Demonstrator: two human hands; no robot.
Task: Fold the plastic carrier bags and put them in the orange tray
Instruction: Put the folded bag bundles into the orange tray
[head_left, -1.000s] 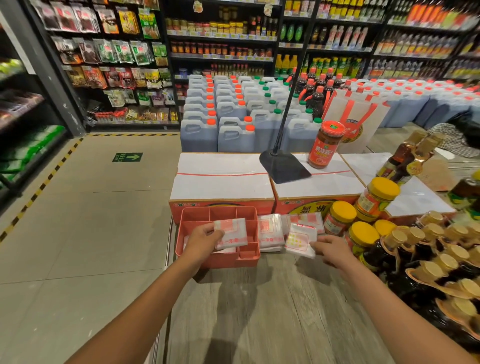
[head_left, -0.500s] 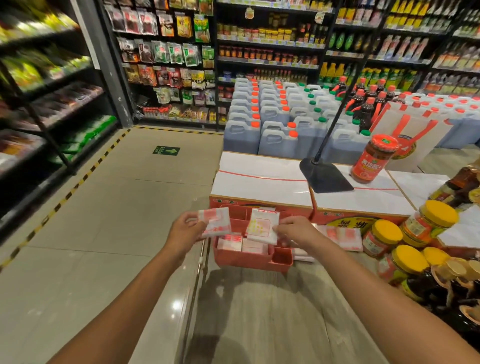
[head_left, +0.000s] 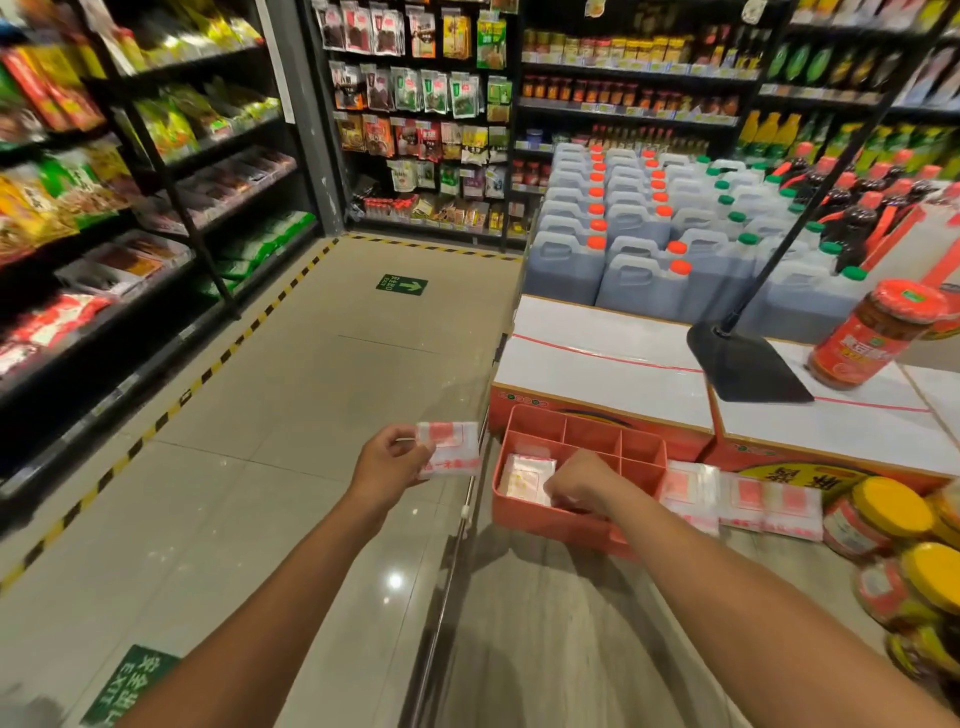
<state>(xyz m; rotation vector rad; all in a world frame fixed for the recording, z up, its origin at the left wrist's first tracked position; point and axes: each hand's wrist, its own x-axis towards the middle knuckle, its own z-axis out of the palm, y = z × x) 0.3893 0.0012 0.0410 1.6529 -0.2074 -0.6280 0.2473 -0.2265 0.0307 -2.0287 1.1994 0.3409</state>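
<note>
The orange tray (head_left: 563, 418), split into compartments, stands at the left edge of a wooden counter. A folded white-and-red carrier bag (head_left: 524, 478) lies in its front left compartment. My right hand (head_left: 582, 480) is down inside the tray beside that bag, fingers curled over another folded bag that is mostly hidden beneath it. To the left of the tray, over the floor, my left hand (head_left: 387, 460) pinches a folded carrier bag (head_left: 451, 449). Several flat carrier bags (head_left: 743, 499) lie on the counter right of the tray.
Orange boxes with white tops (head_left: 602, 358) stand behind the tray, bearing a black stand base (head_left: 743, 364) and a red jar (head_left: 872, 338). Yellow-lidded jars (head_left: 893, 509) crowd the right. Jugs (head_left: 639, 280) are stacked behind. An aisle floor (head_left: 311, 415) and shelves lie left.
My right hand has lowered its folded bag into the tray. The left hand has stayed left of the tray with its bag. The view has swung left.
</note>
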